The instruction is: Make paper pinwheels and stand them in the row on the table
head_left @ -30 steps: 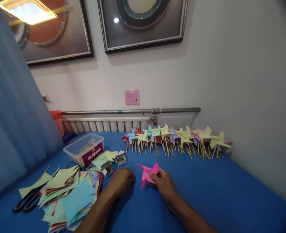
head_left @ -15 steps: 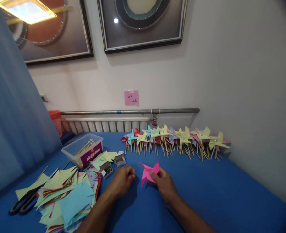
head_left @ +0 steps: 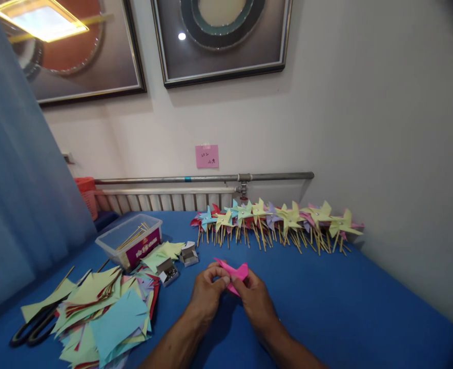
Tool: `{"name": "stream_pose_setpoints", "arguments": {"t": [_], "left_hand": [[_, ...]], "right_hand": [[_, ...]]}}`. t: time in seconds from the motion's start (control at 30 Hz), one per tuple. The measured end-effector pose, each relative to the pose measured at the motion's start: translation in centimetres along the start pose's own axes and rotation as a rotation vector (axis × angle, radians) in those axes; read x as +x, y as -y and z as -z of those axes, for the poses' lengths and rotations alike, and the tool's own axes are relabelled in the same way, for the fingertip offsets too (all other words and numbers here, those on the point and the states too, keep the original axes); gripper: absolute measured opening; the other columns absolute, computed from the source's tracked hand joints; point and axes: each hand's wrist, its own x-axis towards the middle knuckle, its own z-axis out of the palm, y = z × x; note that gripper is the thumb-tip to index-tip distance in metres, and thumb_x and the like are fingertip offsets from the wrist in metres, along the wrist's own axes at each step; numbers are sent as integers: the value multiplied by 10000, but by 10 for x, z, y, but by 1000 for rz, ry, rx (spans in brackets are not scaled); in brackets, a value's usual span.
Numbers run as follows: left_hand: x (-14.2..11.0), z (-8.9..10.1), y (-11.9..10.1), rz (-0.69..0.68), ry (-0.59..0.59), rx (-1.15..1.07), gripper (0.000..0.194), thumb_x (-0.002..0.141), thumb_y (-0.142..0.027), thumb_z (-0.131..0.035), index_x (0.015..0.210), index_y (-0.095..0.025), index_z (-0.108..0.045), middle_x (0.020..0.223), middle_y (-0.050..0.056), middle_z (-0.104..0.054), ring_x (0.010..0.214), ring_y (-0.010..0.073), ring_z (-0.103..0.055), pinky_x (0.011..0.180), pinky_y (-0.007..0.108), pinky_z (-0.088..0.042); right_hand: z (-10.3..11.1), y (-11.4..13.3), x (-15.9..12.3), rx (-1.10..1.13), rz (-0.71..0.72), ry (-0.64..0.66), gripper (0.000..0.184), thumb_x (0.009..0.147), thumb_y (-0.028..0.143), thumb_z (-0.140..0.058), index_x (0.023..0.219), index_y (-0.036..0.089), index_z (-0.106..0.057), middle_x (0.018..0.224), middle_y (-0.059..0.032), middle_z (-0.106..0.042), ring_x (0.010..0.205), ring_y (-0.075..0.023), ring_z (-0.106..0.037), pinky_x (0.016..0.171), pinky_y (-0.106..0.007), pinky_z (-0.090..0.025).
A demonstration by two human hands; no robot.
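Pinwheel [head_left: 240, 271] in pink is held low over the bench [head_left: 326, 307], partly folded; no stick is seen on it.
By the left hand [head_left: 205, 294] and right hand [head_left: 259, 302] the paper is pinched, grips nearly closed, thumbs brought close, forearms angled inward. Mounted pinwheels [head_left: 291, 218] are lined up beyond; cut sheets [head_left: 119, 320] are stacked unfolded at left.

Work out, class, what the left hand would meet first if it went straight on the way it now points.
The pink paper, which the left hand seems to touch. Beyond it, probably the row of pinwheels, though depth is unclear.
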Motion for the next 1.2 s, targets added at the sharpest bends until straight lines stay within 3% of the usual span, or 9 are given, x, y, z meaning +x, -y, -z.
{"name": "stream_pose_setpoints", "arguments": {"t": [0.2, 0.53, 0.8, 1.2], "left_hand": [[3, 0, 8, -45, -20, 2, 161, 671, -309, -676, 616, -169, -617, 886, 74, -645, 867, 198, -587, 827, 303, -472], [5, -1, 10, 40, -11, -21, 214, 638, -361, -683, 628, -173, -581, 624, -20, -517, 596, 107, -427, 600, 244, -355], [0, -3, 8, 10, -75, 79, 128, 700, -294, -629, 685, -178, -577, 612, -36, -522, 596, 112, -457, 595, 237, -359], [-6, -4, 1, -49, -75, 101, 106, 744, -263, -603, 692, -173, -585, 634, -33, -528, 617, 119, -452, 620, 238, -362]], "right_hand": [[0, 3, -1, 64, -13, 8, 275, 731, 436, -707, 887, 210, -703, 778, -19, -708, 759, -219, -629, 702, -289, -495], [1, -2, 2, 72, -23, 38, 320, 724, 506, -739, 767, 203, -645, 691, 3, -634, 664, -179, -550, 637, -271, -441], [1, -6, 2, 55, -25, 54, 343, 730, 531, -723, 772, 200, -643, 677, 8, -616, 649, -168, -528, 617, -262, -430], [3, -8, 1, 31, 11, 34, 290, 749, 478, -703, 799, 197, -650, 697, 6, -622, 672, -175, -541, 638, -268, -443]]}}
